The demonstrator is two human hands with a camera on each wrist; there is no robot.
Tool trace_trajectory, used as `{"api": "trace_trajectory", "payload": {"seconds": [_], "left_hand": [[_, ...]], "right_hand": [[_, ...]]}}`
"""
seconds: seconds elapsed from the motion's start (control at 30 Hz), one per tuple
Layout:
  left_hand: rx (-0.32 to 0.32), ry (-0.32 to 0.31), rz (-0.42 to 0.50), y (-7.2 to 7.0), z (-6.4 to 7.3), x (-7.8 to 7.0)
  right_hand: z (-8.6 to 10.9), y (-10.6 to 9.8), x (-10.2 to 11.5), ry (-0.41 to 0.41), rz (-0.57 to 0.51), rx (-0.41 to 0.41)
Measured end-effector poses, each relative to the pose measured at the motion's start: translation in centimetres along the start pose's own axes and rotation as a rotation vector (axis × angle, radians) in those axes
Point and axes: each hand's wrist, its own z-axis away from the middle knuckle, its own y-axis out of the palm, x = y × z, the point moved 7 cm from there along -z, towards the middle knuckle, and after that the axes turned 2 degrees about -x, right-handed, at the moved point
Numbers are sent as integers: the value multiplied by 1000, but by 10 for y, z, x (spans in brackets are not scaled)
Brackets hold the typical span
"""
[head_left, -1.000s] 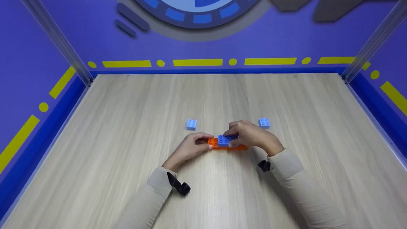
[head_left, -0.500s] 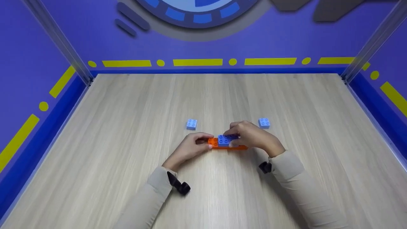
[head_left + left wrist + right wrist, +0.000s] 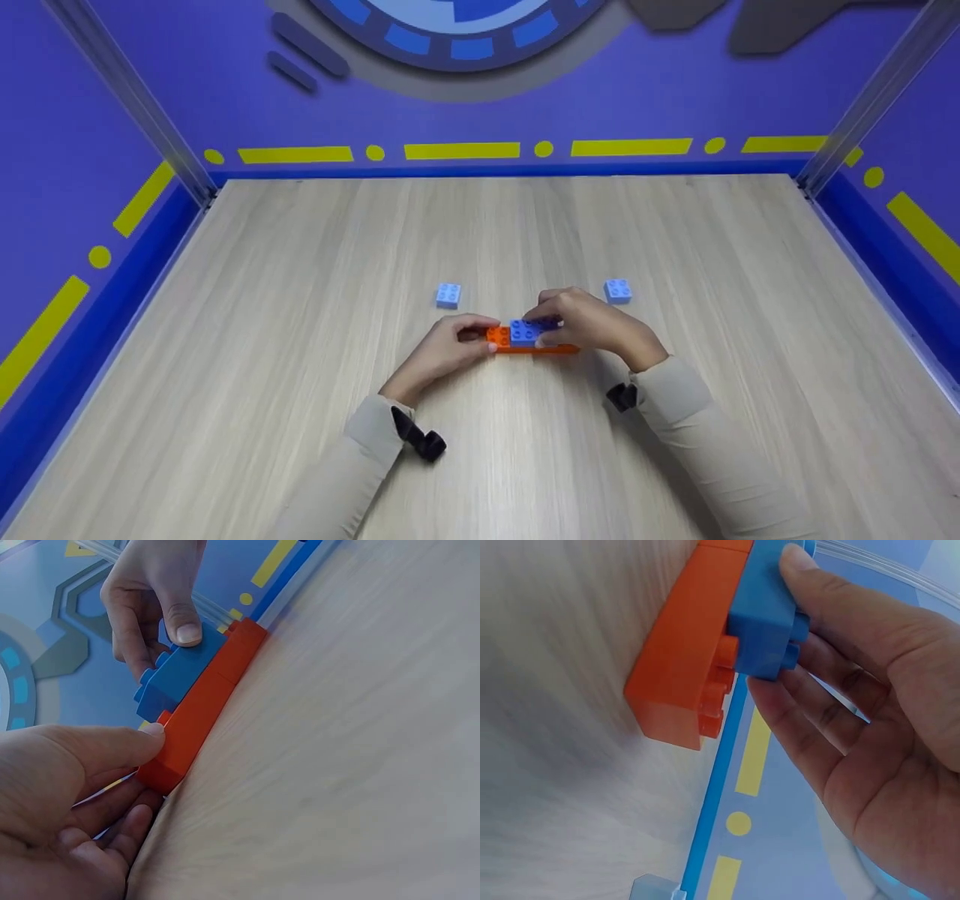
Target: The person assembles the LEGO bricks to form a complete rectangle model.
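Two orange toy bricks lie end to end on the table; a seam between them shows in both wrist views. A blue toy brick (image 3: 523, 332) sits on top across that seam, with orange studs bare at either end. My left hand (image 3: 445, 347) pinches the left orange brick (image 3: 184, 742) at its outer end, thumb on the near side. With thumb and fingers on opposite sides, my right hand (image 3: 596, 322) grips the blue brick. The right orange brick (image 3: 679, 645) projects beyond the blue one. In the head view my right fingers hide part of the blue brick.
Two light blue square bricks stand farther back on the wooden table (image 3: 337, 247), one to the left (image 3: 448, 295) and one to the right (image 3: 618, 291). Purple-blue panels (image 3: 480, 120) wall the table at the back and both sides.
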Motion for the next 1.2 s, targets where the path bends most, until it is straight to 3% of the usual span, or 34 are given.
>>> {"api": "trace_trajectory", "payload": {"seconds": [0.4,0.57,0.8,1.2], "left_hand": [[32,-37,-4,1,1,-4],[53,-21,-31,0,2,-9],[45,39,-99,-7,3,-21],[-115,232,-228,-35,0,-38]], "right_hand": [[1,2,-1,6,-12,-5],[1,2,-2,1,-13,-18],[2,2,-3,21,-30,-24],[2,3,-3,41,-24,-18]]}}
